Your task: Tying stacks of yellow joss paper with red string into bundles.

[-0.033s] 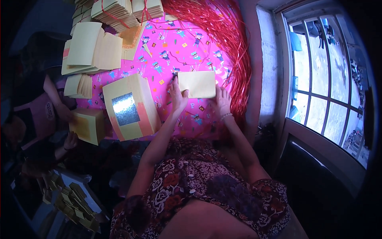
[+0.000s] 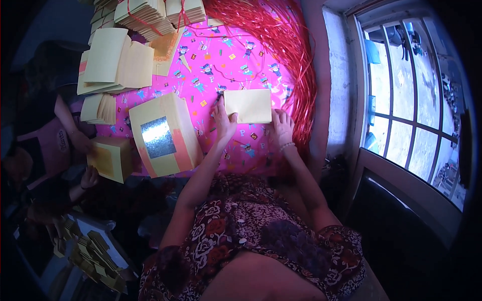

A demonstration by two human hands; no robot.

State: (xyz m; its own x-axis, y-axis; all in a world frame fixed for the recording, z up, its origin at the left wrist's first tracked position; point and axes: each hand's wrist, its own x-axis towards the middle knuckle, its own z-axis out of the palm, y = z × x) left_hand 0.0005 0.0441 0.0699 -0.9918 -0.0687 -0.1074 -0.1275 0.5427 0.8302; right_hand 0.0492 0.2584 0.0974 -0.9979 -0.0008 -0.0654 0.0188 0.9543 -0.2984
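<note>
A small stack of pale yellow paper sheets (image 2: 248, 105) lies on the pink patterned table cover. My left hand (image 2: 225, 120) grips its left edge, thumb on top and fingers along the side. A small dark thing shows by the left fingertips, too small to make out. My right hand (image 2: 283, 128), wearing a beaded bracelet, rests at the lower right corner of the stack with its fingers apart. To the left stands a large thick pile of yellow paper (image 2: 183, 125), with a shiny silver square and orange patches on its face.
Red plastic strands (image 2: 301, 75) hang along the table's right side. Tied paper bundles (image 2: 143, 20) and loose piles (image 2: 105, 55) fill the far left. A co-worker's hand (image 2: 89, 177) holds a yellow paper block (image 2: 108, 160). A barred window (image 2: 409, 100) is at right.
My right hand has shifted very slightly at the stack's right edge, its fingers a little more spread. My left hand and the stack stay in place.
</note>
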